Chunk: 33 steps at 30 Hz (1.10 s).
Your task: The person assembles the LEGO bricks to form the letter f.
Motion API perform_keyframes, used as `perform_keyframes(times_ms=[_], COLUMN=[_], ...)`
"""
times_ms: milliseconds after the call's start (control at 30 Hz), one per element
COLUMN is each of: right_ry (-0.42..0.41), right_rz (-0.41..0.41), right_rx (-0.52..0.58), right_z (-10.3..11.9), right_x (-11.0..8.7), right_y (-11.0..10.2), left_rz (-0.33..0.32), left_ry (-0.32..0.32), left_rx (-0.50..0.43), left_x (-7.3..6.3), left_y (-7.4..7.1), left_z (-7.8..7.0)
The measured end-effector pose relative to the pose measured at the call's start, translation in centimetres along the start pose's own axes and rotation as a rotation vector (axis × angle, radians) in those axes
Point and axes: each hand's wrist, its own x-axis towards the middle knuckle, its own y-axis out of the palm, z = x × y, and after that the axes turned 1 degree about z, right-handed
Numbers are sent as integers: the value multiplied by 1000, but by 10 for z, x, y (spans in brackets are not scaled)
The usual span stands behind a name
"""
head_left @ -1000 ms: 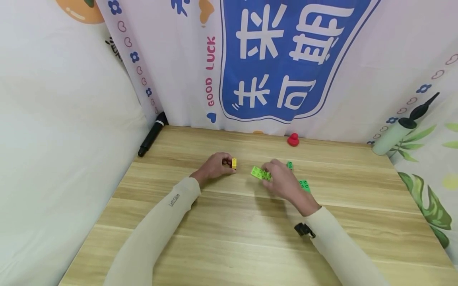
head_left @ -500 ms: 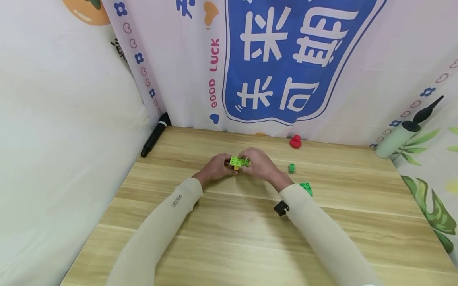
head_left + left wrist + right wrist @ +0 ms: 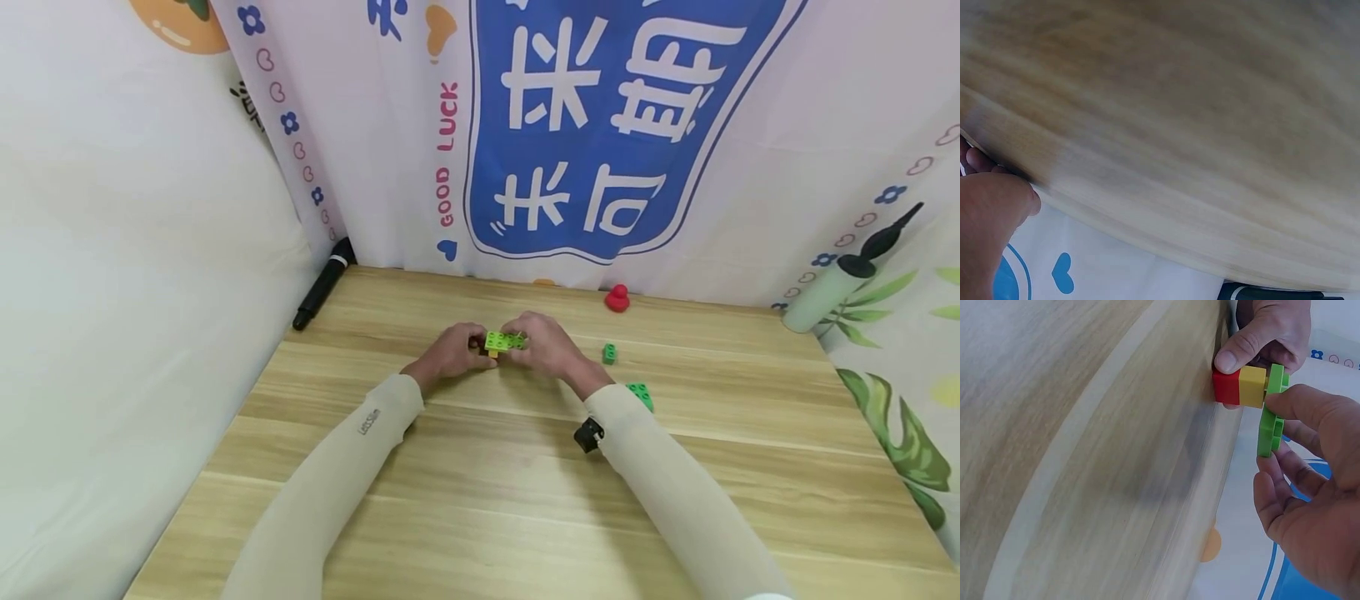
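In the right wrist view, my left hand (image 3: 1269,334) pinches a red toy brick (image 3: 1227,387) with a yellow brick (image 3: 1252,387) joined to it. Thumb and fingers of my right hand (image 3: 1329,453) pinch a thin lime-green studded plate (image 3: 1267,428), one end of it right at the yellow brick's studs. The head view shows the plate lying level over the yellow brick, between the left hand (image 3: 452,350) and the right hand (image 3: 546,343). The left wrist view catches only part of the left hand (image 3: 991,215); the bricks are out of sight there.
To the right on the wooden table (image 3: 465,500) lie a small green brick (image 3: 610,353) and a wider green piece (image 3: 640,394), partly behind the sleeve. A red knob-like toy (image 3: 617,298) sits near the back curtain. A black pen-like tool (image 3: 322,283) and a pale-green pump (image 3: 825,292) stand at the back corners.
My right hand has carried the lime-green plate leftward onto the yellow brick. Over the last half second both hands have barely moved. The left hand keeps its hold throughout.
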Motion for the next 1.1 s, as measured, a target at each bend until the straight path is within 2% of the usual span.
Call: perform_keyframes(times_ms=[233,533,1100], right_ry=[4,-30,-19], right_rz=[27,28,43], right_rx=[-1,-4,30], right_z=[1,2,1], right_x=[4,8,11], right_y=[0,0,1], left_rz=[1,6,14], left_ry=[-8,-20,-41], left_rx=[4,2,-12], left_x=[-1,-2,-5], left_y=[0,-1,-4], left_z=[1,0,-4])
